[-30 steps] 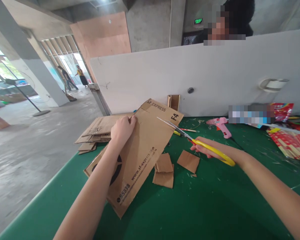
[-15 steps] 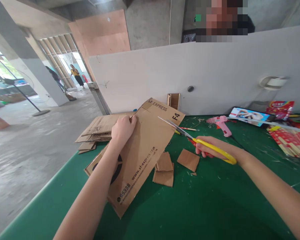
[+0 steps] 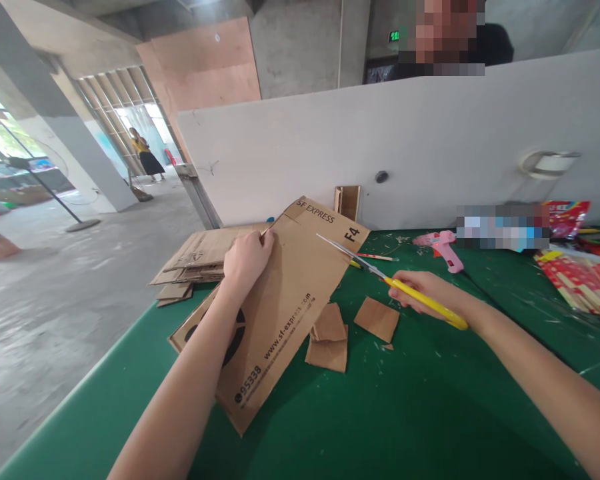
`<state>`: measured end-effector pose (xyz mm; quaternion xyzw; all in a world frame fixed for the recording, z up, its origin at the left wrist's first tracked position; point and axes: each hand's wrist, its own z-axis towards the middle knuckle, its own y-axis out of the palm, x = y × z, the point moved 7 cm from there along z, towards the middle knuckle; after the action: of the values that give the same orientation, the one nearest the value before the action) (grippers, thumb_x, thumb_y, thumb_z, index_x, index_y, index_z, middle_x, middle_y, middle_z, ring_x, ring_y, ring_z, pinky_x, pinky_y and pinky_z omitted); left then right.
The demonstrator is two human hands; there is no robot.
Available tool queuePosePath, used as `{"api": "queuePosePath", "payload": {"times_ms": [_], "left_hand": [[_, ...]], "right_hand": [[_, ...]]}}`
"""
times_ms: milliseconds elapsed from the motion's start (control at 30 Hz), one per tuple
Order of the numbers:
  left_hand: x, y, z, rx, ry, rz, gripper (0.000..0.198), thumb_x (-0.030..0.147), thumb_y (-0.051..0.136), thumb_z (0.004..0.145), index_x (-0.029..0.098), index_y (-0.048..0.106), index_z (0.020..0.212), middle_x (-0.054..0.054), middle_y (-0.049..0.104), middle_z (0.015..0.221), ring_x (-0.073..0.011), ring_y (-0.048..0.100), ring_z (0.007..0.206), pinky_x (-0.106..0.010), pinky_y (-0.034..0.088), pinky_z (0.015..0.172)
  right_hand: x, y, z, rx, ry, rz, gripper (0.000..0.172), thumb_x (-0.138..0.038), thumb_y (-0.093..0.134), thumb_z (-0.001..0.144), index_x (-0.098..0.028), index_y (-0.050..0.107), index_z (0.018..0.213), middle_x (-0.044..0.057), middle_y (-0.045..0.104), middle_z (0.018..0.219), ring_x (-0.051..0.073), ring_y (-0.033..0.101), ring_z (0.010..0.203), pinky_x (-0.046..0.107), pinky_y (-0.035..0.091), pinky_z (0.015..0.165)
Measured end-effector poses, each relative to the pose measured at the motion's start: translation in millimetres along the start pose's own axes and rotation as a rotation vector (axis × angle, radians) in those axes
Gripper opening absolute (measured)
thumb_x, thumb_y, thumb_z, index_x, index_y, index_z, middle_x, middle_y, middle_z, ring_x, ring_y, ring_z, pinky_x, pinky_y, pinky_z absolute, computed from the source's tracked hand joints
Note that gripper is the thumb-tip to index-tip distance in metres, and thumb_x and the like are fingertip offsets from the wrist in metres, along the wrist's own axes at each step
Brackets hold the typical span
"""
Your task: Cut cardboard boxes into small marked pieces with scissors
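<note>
My left hand [image 3: 247, 259] grips the far left edge of a brown printed cardboard sheet [image 3: 285, 300] and holds it tilted above the green table [image 3: 390, 413]. My right hand [image 3: 425, 290] is closed round the yellow handles of scissors [image 3: 380, 273]. The blades lie across the sheet's right edge, nearly closed. Below the sheet's right side, a few cut cardboard scraps [image 3: 330, 337] rest on the table, one of them a square piece [image 3: 377, 319].
A stack of flattened cardboard [image 3: 200, 257] lies at the table's far left corner. A pink glue gun [image 3: 443, 245], pencils and colourful packets [image 3: 580, 280] sit at the right. A white partition [image 3: 405, 140] bounds the far edge; a person sits behind it. More people stand far left.
The scissor blades have closed a little on the sheet's right edge, and my right hand has shifted slightly. My left hand holds the sheet as before.
</note>
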<state>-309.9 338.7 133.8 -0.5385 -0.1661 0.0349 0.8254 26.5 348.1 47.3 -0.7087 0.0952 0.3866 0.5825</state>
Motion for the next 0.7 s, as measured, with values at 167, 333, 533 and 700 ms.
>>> {"api": "queuePosePath", "payload": {"times_ms": [167,333,533,700], "left_hand": [[-0.2,-1.1,-0.8,-0.004,-0.013,0.0,0.059,0.057,0.02,0.089,0.02,0.067,0.09,-0.017,0.07,0.094,-0.0347,0.065,0.09,-0.044,0.05,0.072],[-0.2,-1.4,-0.6,0.009,0.002,0.0,0.061,0.057,0.019,0.089,0.02,0.067,0.089,-0.016,0.07,0.092,-0.0346,0.065,0.09,-0.043,0.05,0.072],[0.1,-1.5,-0.7,0.008,0.005,0.004,0.06,0.057,0.019,0.089,0.021,0.067,0.088,-0.015,0.07,0.093,-0.0336,0.065,0.089,-0.042,0.05,0.072],[0.3,-4.0,-1.5,0.024,0.001,0.006,0.06,0.057,0.019,0.089,0.021,0.066,0.087,-0.015,0.07,0.093,-0.034,0.065,0.088,-0.042,0.05,0.071]], "right_hand": [[-5.8,5.0,-4.0,-0.074,0.023,0.012,0.044,-0.064,0.049,0.079,-0.02,0.049,0.078,-0.003,0.051,0.06,0.01,0.042,0.047,0.024,0.034,0.046],[-10.5,4.7,-4.5,-0.059,-0.005,-0.004,0.042,-0.063,0.051,0.079,-0.02,0.047,0.077,-0.003,0.051,0.059,0.01,0.042,0.047,0.024,0.034,0.047],[-3.9,2.5,-2.0,-0.035,-0.004,-0.046,0.041,-0.062,0.052,0.078,-0.021,0.05,0.077,-0.003,0.052,0.058,0.011,0.044,0.046,0.025,0.033,0.045],[-2.1,0.2,-2.0,0.006,-0.024,-0.078,0.039,-0.06,0.055,0.077,-0.021,0.052,0.077,-0.004,0.051,0.056,0.011,0.043,0.045,0.025,0.032,0.044]]}}
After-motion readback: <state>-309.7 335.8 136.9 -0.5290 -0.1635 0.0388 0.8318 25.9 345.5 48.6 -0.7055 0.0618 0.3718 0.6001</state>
